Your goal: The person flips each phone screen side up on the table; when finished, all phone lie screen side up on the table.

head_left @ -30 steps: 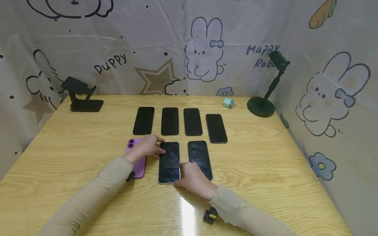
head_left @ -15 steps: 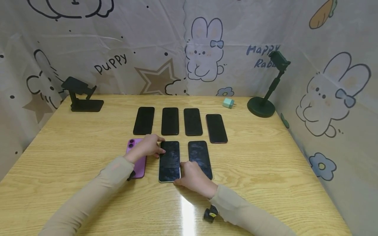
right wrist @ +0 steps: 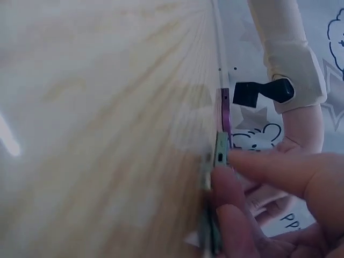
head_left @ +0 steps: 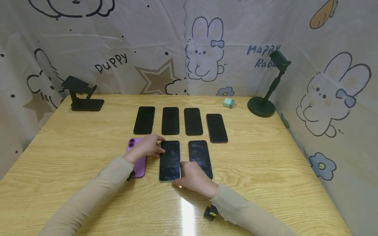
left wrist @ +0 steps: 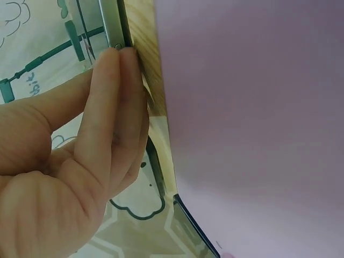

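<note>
A smartphone [head_left: 169,162] lies screen up in the middle of the near row. My left hand [head_left: 149,145] holds its upper left corner, thumb at the left edge of the screen. In the left wrist view the fingertips [left wrist: 110,59] meet at the phone's pale side edge. My right hand [head_left: 196,178] pinches the lower right corner, thumb by the bottom edge; the right wrist view shows the charging port [right wrist: 220,157] beside the fingers. A purple phone [head_left: 140,168] lies back up, partly hidden under my left wrist. Another dark phone [head_left: 200,155] lies close by my right hand.
Several black phones [head_left: 170,120] form a row behind, the rightmost [head_left: 217,127] set slightly nearer. At the back stand a folded black stand [head_left: 85,104], a light blue charger plug [head_left: 228,103] and a dark green stand [head_left: 261,107]. Printed cloth [head_left: 203,49] borders the table.
The held phone has slid very slightly away from me, lining up more closely with its right neighbour. My right thumb has eased down a little at the bottom edge. My left hand stays put.
</note>
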`<state>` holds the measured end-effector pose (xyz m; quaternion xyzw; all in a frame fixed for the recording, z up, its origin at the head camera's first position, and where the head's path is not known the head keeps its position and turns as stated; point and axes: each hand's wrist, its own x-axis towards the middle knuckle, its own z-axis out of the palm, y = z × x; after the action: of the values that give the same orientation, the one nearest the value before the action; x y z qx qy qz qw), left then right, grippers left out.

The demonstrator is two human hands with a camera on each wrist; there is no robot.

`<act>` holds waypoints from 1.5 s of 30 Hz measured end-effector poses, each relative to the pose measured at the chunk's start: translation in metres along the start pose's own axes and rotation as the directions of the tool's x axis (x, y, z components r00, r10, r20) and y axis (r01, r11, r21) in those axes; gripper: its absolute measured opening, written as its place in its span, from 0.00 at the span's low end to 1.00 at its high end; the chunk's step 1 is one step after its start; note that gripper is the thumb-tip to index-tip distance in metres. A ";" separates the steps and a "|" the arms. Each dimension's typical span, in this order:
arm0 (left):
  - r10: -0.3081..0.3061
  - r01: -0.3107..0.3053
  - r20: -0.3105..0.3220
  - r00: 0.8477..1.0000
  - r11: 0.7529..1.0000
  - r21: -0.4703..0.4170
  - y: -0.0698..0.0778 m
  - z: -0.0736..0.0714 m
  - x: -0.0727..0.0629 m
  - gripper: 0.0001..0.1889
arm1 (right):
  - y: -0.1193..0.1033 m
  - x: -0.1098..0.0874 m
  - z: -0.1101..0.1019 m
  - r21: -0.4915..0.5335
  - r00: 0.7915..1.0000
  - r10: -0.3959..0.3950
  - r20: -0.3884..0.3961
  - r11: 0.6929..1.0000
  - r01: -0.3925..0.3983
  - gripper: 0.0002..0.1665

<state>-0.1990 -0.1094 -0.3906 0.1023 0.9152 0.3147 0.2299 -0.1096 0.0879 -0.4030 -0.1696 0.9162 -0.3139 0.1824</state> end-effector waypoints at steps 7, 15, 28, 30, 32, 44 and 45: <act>0.010 -0.013 -0.043 0.999 0.996 -0.090 -0.013 -0.008 -0.006 0.28 | -0.007 -0.005 -0.004 0.038 0.999 -0.046 -0.020 0.998 0.047 0.32; 0.066 -0.072 -0.133 0.989 0.996 -0.045 -0.034 -0.034 -0.015 0.22 | -0.024 0.005 0.000 0.192 0.986 -0.153 0.067 0.972 0.138 0.35; -0.053 0.064 -0.226 0.973 0.997 0.040 -0.058 -0.061 -0.027 0.22 | -0.044 0.030 0.015 0.208 0.983 -0.166 0.075 0.967 0.147 0.38; -0.066 0.077 -0.216 0.974 0.996 0.042 -0.062 -0.062 -0.027 0.25 | -0.048 0.034 0.018 0.178 0.985 -0.161 0.058 0.973 0.148 0.37; -0.078 0.088 -0.202 0.976 0.995 0.040 -0.066 -0.062 -0.027 0.27 | -0.052 0.038 0.021 0.142 0.988 -0.151 0.041 0.979 0.144 0.33; -0.069 0.074 -0.179 0.981 0.997 0.020 -0.083 -0.053 -0.028 0.30 | -0.071 0.053 0.043 0.142 0.996 -0.084 0.035 0.987 0.078 0.15; -0.066 0.071 -0.181 0.981 0.997 0.024 -0.084 -0.052 -0.028 0.30 | -0.072 0.054 0.044 0.146 0.996 -0.078 0.036 0.987 0.072 0.14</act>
<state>-0.2034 -0.2120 -0.3963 0.0453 0.9398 0.3008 0.1555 -0.1234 -0.0112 -0.4021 -0.1967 0.8800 -0.3826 0.2013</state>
